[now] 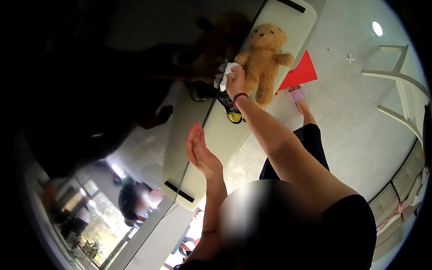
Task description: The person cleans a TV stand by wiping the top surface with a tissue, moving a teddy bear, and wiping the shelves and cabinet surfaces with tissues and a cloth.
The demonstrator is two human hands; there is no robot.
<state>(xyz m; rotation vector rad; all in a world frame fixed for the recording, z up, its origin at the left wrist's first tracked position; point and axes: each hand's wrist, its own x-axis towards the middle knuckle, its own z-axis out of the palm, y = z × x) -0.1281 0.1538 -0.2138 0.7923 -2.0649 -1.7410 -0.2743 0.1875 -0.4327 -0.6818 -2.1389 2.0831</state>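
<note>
My right hand (237, 85), with a beaded bracelet at the wrist, closes on a crumpled white cloth or tissue (228, 74). The cloth is pressed against a large dark glossy screen (148, 58), which reflects it. Beside that hand a tan teddy bear (262, 58) lies on a pale ledge (234, 139) along the screen's edge. Just below the wrist sits a black and yellow object (234, 117), partly hidden by my hand. My left hand (202, 153) holds nothing; its fingers are stretched out near the screen's edge, and I cannot tell whether they touch it.
On the floor past the ledge lies a red sheet (302, 72), close to my foot in a pink slipper (296, 94). A white chair-like frame (398, 74) and a beige padded seat (393, 202) are at the right. Reflections of a window and a person show at lower left.
</note>
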